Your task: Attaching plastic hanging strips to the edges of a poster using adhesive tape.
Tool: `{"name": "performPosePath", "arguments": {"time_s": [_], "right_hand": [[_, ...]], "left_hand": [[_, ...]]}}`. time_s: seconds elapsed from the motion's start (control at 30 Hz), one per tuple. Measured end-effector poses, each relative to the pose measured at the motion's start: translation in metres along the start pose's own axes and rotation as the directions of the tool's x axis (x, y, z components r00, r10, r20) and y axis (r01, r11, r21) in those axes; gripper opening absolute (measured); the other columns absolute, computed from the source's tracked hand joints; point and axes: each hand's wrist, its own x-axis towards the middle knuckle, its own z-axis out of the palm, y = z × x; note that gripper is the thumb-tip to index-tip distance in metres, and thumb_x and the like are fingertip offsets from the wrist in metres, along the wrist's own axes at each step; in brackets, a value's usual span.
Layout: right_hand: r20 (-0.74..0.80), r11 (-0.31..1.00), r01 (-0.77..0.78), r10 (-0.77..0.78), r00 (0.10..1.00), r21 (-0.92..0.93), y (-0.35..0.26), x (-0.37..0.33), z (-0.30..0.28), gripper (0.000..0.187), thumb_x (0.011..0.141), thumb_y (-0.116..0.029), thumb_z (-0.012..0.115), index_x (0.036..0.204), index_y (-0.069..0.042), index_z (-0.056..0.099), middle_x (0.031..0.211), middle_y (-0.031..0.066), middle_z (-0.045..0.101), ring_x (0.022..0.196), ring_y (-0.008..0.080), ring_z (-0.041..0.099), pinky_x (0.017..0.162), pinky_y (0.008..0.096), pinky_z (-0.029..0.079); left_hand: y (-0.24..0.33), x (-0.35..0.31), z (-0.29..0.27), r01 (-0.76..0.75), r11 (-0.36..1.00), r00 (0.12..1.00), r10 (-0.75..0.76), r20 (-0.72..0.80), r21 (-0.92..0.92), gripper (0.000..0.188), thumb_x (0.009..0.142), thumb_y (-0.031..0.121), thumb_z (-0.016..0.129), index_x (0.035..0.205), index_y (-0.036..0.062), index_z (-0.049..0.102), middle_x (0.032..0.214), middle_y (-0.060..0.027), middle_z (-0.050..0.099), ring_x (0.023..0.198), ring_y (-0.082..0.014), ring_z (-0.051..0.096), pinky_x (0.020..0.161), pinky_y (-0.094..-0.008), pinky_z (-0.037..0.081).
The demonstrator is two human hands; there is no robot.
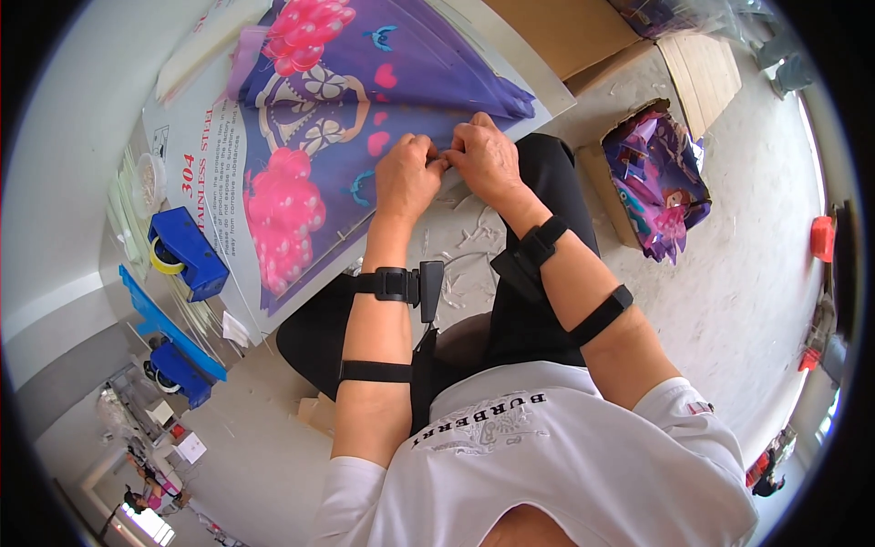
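A purple kite [401, 100] of thin printed cloth, with pink balloon shapes, hearts and blue birds, lies spread on a board. At its near edge my left hand [410, 178] and my right hand [485, 159] are close together, the fingertips almost meeting. Both hands are closed in a pinch, thumbs against bent fingers. Whatever sits between the fingertips is too small and too covered to name. A thin rod [343, 239] runs along the kite's near edge, left of my left hand.
The board [219, 173] carries a blue tape dispenser [190, 255] and a white tub [149, 178]. Another blue dispenser [178, 374] is farther down on the left. On the right stands an open carton [623, 202] of folded purple cloth. White scraps [469, 242] litter the floor between my legs.
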Motion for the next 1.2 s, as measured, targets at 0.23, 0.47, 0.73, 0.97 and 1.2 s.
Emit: {"name": "performPosePath", "arguments": {"time_s": [0.23, 0.47, 0.73, 0.97, 1.2], "right_hand": [[-0.016, 0.999, 0.01, -0.01, 1.0, 0.039, 0.001, 0.0, 0.002, 0.019, 0.064, -0.014, 0.072, 0.065, -0.004, 0.056, 0.079, 0.0106, 0.052, 0.077, 0.0299, 0.054, 0.064, 0.0392, 0.043], [0.0, 1.0, 0.003, -0.003, 1.0, 0.014, -0.001, 0.0, 0.001, 0.019, 0.063, -0.014, 0.073, 0.065, -0.004, 0.056, 0.08, 0.0104, 0.053, 0.079, 0.0303, 0.055, 0.065, 0.0397, 0.044], [0.022, 1.0, -0.025, 0.026, 0.999, -0.01, -0.002, 0.002, 0.001, 0.02, 0.064, -0.016, 0.074, 0.065, -0.005, 0.058, 0.084, 0.0119, 0.054, 0.079, 0.0323, 0.057, 0.066, 0.0413, 0.046], [0.039, 0.997, -0.053, 0.056, 0.998, -0.055, -0.009, 0.005, -0.001, 0.026, 0.065, -0.025, 0.075, 0.065, -0.005, 0.059, 0.083, 0.0111, 0.055, 0.076, 0.0312, 0.058, 0.064, 0.0408, 0.046], [0.094, 0.986, -0.109, 0.121, 0.988, -0.126, -0.013, 0.005, -0.002, 0.028, 0.062, -0.028, 0.078, 0.073, -0.006, 0.064, 0.093, 0.0115, 0.056, 0.084, 0.0307, 0.06, 0.07, 0.0413, 0.048]], "left_hand": [[0.001, 0.015, 0.002, 0.245, 0.968, 0.967, -0.241, 0.084, -0.046, 0.018, 0.072, 0.019, 0.067, 0.071, 0.0012, 0.063, 0.066, -0.015, 0.061, 0.062, -0.0289, 0.059, 0.057, -0.0373, 0.044], [-0.008, 0.016, 0.008, 0.261, 0.965, 0.965, -0.26, 0.043, -0.02, 0.015, 0.071, 0.014, 0.06, 0.069, -0.001, 0.062, 0.064, -0.0162, 0.061, 0.059, -0.0278, 0.059, 0.056, -0.0367, 0.045], [-0.012, -0.003, 0.005, 0.308, 0.937, 0.948, -0.317, -0.026, -0.166, 0.015, 0.073, 0.008, 0.062, 0.066, -0.0044, 0.059, 0.056, -0.0137, 0.057, 0.052, -0.0202, 0.055, 0.053, -0.0346, 0.044], [-0.015, -0.013, 0.013, 0.414, 0.836, 0.882, -0.466, -0.069, -0.36, 0.016, 0.072, 0.009, 0.063, 0.064, -0.0049, 0.06, 0.061, -0.0205, 0.059, 0.057, -0.0318, 0.059, 0.057, -0.0391, 0.045], [-0.019, -0.01, 0.011, 0.436, 0.818, 0.877, -0.48, -0.027, -0.374, 0.016, 0.071, 0.008, 0.062, 0.066, -0.0062, 0.061, 0.058, -0.0185, 0.059, 0.053, -0.0259, 0.057, 0.055, -0.0372, 0.044]]}}
